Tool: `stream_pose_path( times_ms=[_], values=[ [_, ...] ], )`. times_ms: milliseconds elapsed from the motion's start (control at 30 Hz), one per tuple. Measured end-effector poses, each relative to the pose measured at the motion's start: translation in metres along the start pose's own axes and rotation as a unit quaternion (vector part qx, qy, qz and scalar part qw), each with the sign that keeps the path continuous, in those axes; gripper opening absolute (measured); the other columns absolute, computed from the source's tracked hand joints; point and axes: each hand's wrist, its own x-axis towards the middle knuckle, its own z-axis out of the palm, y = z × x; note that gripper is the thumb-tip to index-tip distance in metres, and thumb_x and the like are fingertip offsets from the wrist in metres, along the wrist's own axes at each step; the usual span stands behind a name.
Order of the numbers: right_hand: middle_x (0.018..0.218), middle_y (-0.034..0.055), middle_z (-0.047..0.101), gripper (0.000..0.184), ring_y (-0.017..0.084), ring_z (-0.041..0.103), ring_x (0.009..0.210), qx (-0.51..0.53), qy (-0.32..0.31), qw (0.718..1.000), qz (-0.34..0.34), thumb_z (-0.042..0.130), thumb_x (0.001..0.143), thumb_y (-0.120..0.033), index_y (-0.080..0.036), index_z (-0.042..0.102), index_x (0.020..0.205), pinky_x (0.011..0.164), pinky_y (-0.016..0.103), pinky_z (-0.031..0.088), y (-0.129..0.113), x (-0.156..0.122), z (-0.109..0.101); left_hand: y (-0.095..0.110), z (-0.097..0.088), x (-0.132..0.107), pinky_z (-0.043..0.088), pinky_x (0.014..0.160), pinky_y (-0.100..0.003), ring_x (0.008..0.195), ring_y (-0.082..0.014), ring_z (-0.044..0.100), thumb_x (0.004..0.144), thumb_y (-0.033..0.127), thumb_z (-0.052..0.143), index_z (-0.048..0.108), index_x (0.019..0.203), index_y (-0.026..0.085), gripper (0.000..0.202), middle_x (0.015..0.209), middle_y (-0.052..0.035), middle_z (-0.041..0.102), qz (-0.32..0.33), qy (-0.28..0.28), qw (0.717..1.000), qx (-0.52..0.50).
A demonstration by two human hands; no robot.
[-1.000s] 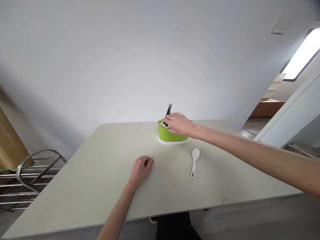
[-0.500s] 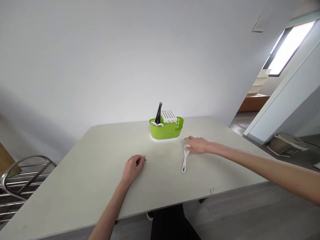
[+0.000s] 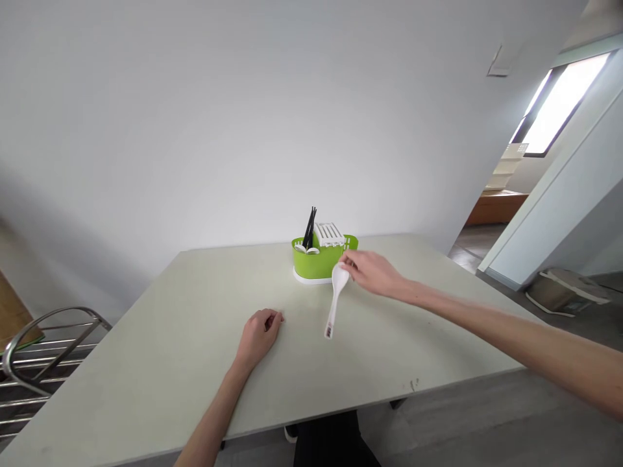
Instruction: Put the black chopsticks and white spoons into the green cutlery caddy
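Observation:
A white spoon [image 3: 335, 297] hangs from my right hand [image 3: 374, 271], pinched at its bowl end, with the handle pointing down toward me. Just behind it stands a green utensil holder [image 3: 311, 266] on a white base. Black chopsticks [image 3: 309, 228] lean upright in its left part, beside two white spoon-like ends [image 3: 306, 250]. A white slotted piece [image 3: 329, 234] covers the holder's middle. My left hand [image 3: 259, 334] rests on the table with its fingers curled in; what they hold, if anything, is hidden.
The pale table [image 3: 160, 363] reaches back to a plain wall. A metal rack [image 3: 48, 350] is beyond the table's left edge. To the right are a doorway and a bin-like object [image 3: 564, 290] on the floor.
My right hand has closed on the spoon, lifted it off the table and moved it left, nearer the green holder. My left hand has stayed in place.

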Motion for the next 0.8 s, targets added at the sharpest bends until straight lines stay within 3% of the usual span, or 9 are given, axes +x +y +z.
stream_pose_path(
  times_ms=[167, 267, 367, 533, 800],
  values=[
    [0.106, 0.0063, 0.076, 0.025, 0.022, 0.068, 0.085, -0.103, 0.242, 0.964, -0.040, 0.041, 0.107, -0.034, -0.022, 0.063, 0.111, 0.063, 0.029, 0.035, -0.032, 0.052, -0.071, -0.003, 0.002, -0.001, 0.044, 0.072, -0.032, 0.076, -0.0210, 0.061, 0.098, 0.046, 0.045, 0.070, 0.082, 0.023, 0.037, 0.083, -0.0045, 0.071, 0.009, -0.002, 1.000, -0.005],
    [0.112, 0.0106, 0.074, 0.028, 0.024, 0.067, 0.085, -0.183, 0.279, 0.942, -0.042, 0.036, 0.107, -0.028, -0.018, 0.061, 0.116, 0.062, 0.030, 0.032, -0.047, 0.086, -0.084, -0.005, 0.003, -0.002, 0.044, 0.071, -0.032, 0.076, -0.0209, 0.061, 0.098, 0.044, 0.046, 0.070, 0.082, 0.023, 0.036, 0.085, -0.0048, 0.072, 0.008, -0.003, 1.000, -0.010],
    [0.110, 0.0153, 0.072, 0.028, 0.026, 0.066, 0.086, -0.262, 0.231, 0.935, -0.054, 0.034, 0.105, -0.016, -0.014, 0.060, 0.114, 0.062, 0.032, 0.031, -0.061, 0.114, -0.072, -0.005, 0.003, -0.003, 0.044, 0.071, -0.032, 0.076, -0.0208, 0.061, 0.098, 0.041, 0.046, 0.068, 0.081, 0.023, 0.034, 0.084, -0.0050, 0.072, 0.014, 0.000, 1.000, -0.016],
    [0.111, 0.0214, 0.070, 0.033, 0.027, 0.067, 0.093, -0.316, 0.114, 0.938, -0.084, 0.036, 0.094, 0.002, -0.009, 0.058, 0.116, 0.066, 0.033, 0.033, -0.078, 0.142, -0.032, -0.004, 0.003, -0.005, 0.043, 0.072, -0.033, 0.078, -0.0217, 0.060, 0.097, 0.038, 0.045, 0.067, 0.078, 0.022, 0.033, 0.081, -0.0057, 0.070, 0.021, 0.003, 1.000, -0.016],
    [0.106, 0.0201, 0.074, 0.029, 0.027, 0.069, 0.092, -0.315, -0.005, 0.942, -0.113, 0.043, 0.095, -0.004, -0.010, 0.064, 0.115, 0.072, 0.033, 0.036, -0.083, 0.168, 0.011, -0.008, 0.006, -0.006, 0.042, 0.073, -0.034, 0.080, -0.0217, 0.059, 0.098, 0.033, 0.044, 0.065, 0.077, 0.022, 0.032, 0.081, -0.0065, 0.070, 0.031, -0.007, 0.999, -0.005]
  ],
)
